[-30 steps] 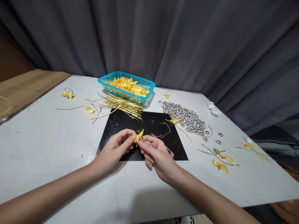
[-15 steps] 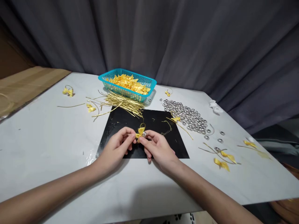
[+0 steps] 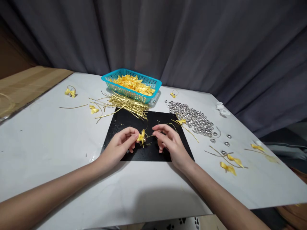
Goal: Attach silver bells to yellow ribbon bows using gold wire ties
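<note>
My left hand [image 3: 123,142] pinches a yellow ribbon bow [image 3: 141,137] between thumb and fingers, above the black mat [image 3: 146,156]. A silver bead [image 3: 144,139] sits at the bow's middle, and thin gold cord [image 3: 150,136] sticks out of it, one strand reaching toward the right fingertips. To the right, my right hand [image 3: 169,139] hovers over the mat, apart from the bow. Its thumb and index finger are slightly parted near the strand's end; whether they touch the cord is hard to see.
Behind the mat lie a bundle of gold cords [image 3: 127,104] and a turquoise basket [image 3: 104,78] of yellow bows. A pile of silver beads [image 3: 192,118] spreads at the right. Loose bows [image 3: 227,168] and cords are scattered on the white table [image 3: 59,143].
My right hand has drawn away from the bow to the right, its fingers loosening. The bow has turned in my left hand, and cord ends now stick out to its right.
</note>
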The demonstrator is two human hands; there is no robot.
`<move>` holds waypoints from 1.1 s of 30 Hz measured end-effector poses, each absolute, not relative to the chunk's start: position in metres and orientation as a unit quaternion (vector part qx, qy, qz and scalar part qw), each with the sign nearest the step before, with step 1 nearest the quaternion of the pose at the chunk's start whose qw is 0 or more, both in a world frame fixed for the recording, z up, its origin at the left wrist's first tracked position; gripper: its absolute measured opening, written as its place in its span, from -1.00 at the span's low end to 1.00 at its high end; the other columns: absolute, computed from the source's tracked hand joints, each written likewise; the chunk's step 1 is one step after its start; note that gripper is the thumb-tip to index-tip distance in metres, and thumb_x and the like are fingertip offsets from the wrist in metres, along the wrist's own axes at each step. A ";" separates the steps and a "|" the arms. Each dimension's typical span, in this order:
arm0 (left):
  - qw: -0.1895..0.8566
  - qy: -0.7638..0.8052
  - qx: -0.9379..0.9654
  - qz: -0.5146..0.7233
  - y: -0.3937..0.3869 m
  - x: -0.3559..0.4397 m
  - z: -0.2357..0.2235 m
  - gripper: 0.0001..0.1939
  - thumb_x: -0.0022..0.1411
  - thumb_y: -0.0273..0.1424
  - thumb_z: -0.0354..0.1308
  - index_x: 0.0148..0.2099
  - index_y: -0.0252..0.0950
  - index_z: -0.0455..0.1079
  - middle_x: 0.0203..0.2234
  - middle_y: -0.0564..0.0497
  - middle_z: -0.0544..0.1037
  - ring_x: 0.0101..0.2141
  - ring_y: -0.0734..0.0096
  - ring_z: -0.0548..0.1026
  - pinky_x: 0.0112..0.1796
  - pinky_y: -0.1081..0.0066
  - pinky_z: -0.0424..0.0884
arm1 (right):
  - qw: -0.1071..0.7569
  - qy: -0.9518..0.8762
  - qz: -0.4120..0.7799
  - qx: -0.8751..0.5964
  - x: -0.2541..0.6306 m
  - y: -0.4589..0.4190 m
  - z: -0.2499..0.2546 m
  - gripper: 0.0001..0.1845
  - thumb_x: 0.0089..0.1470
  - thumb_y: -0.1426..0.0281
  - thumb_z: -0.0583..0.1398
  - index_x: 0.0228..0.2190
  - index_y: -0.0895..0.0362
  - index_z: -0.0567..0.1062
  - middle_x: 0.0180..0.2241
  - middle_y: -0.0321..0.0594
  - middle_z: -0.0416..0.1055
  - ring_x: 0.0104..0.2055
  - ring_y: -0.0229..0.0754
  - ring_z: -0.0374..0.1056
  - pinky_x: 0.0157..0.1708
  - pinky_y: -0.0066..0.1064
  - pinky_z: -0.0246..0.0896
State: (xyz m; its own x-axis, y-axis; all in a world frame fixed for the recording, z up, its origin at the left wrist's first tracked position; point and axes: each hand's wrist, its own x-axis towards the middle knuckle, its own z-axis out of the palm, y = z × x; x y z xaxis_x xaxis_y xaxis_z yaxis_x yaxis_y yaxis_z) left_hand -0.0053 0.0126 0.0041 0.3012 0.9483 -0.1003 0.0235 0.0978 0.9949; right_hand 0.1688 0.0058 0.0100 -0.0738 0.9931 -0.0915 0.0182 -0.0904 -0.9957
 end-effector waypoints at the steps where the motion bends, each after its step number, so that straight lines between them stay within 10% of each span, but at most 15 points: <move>1: 0.600 0.434 0.551 0.385 0.013 -0.006 0.004 -0.81 0.17 -0.26 0.08 -0.35 -0.30 0.30 -0.56 0.14 0.30 -0.55 0.57 0.25 -0.52 0.54 0.24 | 0.454 -0.513 0.523 -0.508 0.170 0.006 0.011 -0.71 -0.05 0.24 0.24 -0.28 0.14 0.42 -0.41 -0.35 0.30 -0.64 -0.49 0.09 -0.69 -0.59 0.11; 33: 0.694 0.398 0.489 0.346 0.015 -0.007 0.000 -0.71 0.01 -0.37 0.28 -0.18 -0.32 0.39 -0.38 0.03 0.51 -0.38 0.47 0.45 -0.33 0.47 0.35 | 0.453 -0.640 0.374 -0.495 0.166 -0.001 0.004 -0.88 0.07 0.35 0.16 -0.35 0.14 0.43 -0.56 -0.35 0.27 -0.61 -0.38 0.02 -0.60 -0.48 -0.06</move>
State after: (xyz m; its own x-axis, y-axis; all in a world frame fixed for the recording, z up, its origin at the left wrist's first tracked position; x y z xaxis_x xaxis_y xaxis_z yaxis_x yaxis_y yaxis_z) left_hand -0.0068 0.0150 0.0002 0.4429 0.8707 -0.2140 -0.0908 0.2810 0.9554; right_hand 0.1657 -0.0009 0.0036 -0.1006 0.9726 0.2096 0.2947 0.2303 -0.9274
